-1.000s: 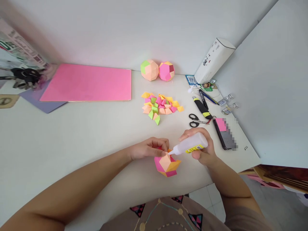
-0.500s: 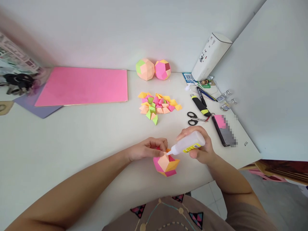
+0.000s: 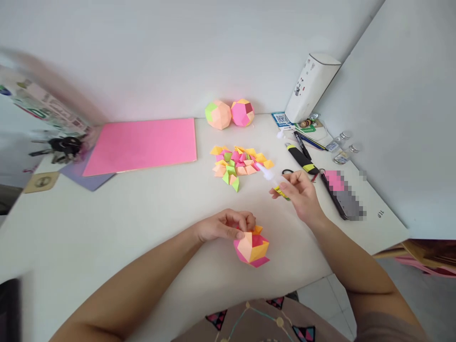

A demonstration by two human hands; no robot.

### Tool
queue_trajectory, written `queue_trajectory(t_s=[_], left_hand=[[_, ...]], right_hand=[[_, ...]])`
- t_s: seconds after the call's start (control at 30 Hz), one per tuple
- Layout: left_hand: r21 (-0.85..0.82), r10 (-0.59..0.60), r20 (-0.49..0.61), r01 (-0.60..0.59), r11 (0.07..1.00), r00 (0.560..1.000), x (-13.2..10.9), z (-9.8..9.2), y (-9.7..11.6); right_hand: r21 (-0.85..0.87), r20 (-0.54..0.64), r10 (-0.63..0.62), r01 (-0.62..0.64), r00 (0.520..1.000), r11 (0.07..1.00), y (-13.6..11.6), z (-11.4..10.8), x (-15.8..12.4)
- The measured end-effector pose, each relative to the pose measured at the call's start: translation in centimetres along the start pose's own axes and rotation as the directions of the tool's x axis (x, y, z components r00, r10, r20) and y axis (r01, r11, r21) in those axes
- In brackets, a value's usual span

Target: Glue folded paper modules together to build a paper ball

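My left hand (image 3: 228,225) pinches the upper left rim of a part-built paper ball (image 3: 251,249) in pink, orange and peach, open at its top. In my right hand (image 3: 297,192) is a white glue bottle (image 3: 279,186) with a yellow label, its nozzle pointing up and left, away from the ball. Just beyond that nozzle lies a loose pile of folded paper pieces (image 3: 235,164) in green, pink, orange and peach. Two closed paper balls, one peach and green (image 3: 218,115), one pink and orange (image 3: 242,113), stand against the wall.
A pink paper sheet (image 3: 146,145) lies at left over a purple one (image 3: 89,180), beside some keys (image 3: 64,147). To the right are a utility knife (image 3: 302,159), partly hidden scissors (image 3: 287,171), a black-edged phone-like case (image 3: 337,194), small glass bottles (image 3: 344,154) and a white box (image 3: 309,88).
My right hand has drawn the glue bottle away from the ball's rim, up and forward, and turned its nozzle upward. My left hand keeps its pinch. The camera view has shifted slightly.
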State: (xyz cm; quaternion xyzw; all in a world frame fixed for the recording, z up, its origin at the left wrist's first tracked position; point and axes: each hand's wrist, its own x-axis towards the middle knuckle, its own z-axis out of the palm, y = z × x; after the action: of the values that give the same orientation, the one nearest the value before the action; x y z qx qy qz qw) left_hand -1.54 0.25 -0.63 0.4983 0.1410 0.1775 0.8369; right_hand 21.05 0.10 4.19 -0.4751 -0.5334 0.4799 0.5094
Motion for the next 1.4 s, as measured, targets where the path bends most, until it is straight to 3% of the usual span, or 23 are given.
queue_trajectory(t_s=[0.07,0.13,0.17,0.27,0.33,0.4,0.5,0.53,0.6,0.7,0.77,0.9,1.1,1.17,1.27,1.4], left_hand=[[-0.014,0.011,0.022,-0.011,1.0,1.0,0.1,0.0,0.0],[-0.025,0.003,0.028,-0.003,1.0,1.0,0.2,0.1,0.0],[-0.036,0.014,0.025,-0.013,0.999,1.0,0.3,0.1,0.0],[-0.041,0.024,0.036,-0.022,0.999,0.999,0.2,0.1,-0.1],[-0.052,0.043,0.05,-0.04,0.998,0.998,0.2,0.0,-0.2],[-0.061,0.058,0.064,-0.054,0.997,0.996,0.2,0.0,-0.2],[-0.07,0.059,0.08,-0.054,0.996,0.995,0.2,0.1,-0.1],[-0.071,0.058,0.086,-0.052,0.996,0.995,0.1,0.1,0.0],[-0.07,0.068,0.094,-0.062,0.996,0.993,0.1,0.1,0.1],[-0.048,0.046,0.086,-0.042,0.998,0.995,0.0,0.0,0.1],[-0.043,0.029,0.079,-0.025,0.999,0.996,-0.1,-0.1,0.1],[-0.051,0.026,0.073,-0.022,0.998,0.997,0.0,-0.2,-0.1],[-0.064,0.025,0.053,-0.022,0.998,0.998,0.0,0.0,0.1],[-0.055,0.026,0.041,-0.024,0.998,0.999,0.0,0.1,0.2],[-0.064,0.04,0.04,-0.038,0.997,0.998,0.1,0.1,0.1],[-0.096,0.078,0.046,-0.073,0.993,0.996,0.2,0.1,0.0]], right_hand=[[-0.371,-0.087,-0.173,0.129,0.981,0.92,1.0,-0.1,0.1],[-0.717,-0.014,-0.312,0.208,0.95,0.665,1.8,-0.1,0.1],[-0.827,0.043,-0.293,0.198,0.955,0.526,2.1,0.0,0.1],[-0.969,0.082,-0.161,0.116,0.984,0.216,2.5,0.2,-0.3],[-0.988,0.089,-0.126,0.103,0.988,0.111,2.4,0.4,-0.7],[-0.988,0.124,-0.165,0.137,0.978,0.068,2.1,0.5,-1.0],[-0.959,0.218,-0.319,0.264,0.922,0.108,1.5,1.0,-0.8],[-0.939,0.24,-0.362,0.31,0.901,0.148,1.4,1.4,-0.6],[-0.898,0.246,-0.339,0.345,0.908,0.274,1.2,2.7,0.1],[-0.82,0.179,-0.134,0.223,0.975,0.528,1.7,5.1,1.4],[-0.791,0.14,0.014,0.104,0.99,0.602,2.4,6.6,2.4],[-0.65,-0.005,0.083,-0.066,0.997,0.757,3.9,8.0,4.0],[-0.46,0.088,0.122,-0.069,0.989,0.885,3.7,5.6,3.0],[-0.187,0.164,0.183,-0.152,0.969,0.971,3.2,4.2,2.0],[0.064,0.237,0.221,-0.242,0.946,0.968,2.6,2.5,0.8],[0.203,0.364,0.16,-0.246,0.917,0.948,2.2,1.6,0.2]])
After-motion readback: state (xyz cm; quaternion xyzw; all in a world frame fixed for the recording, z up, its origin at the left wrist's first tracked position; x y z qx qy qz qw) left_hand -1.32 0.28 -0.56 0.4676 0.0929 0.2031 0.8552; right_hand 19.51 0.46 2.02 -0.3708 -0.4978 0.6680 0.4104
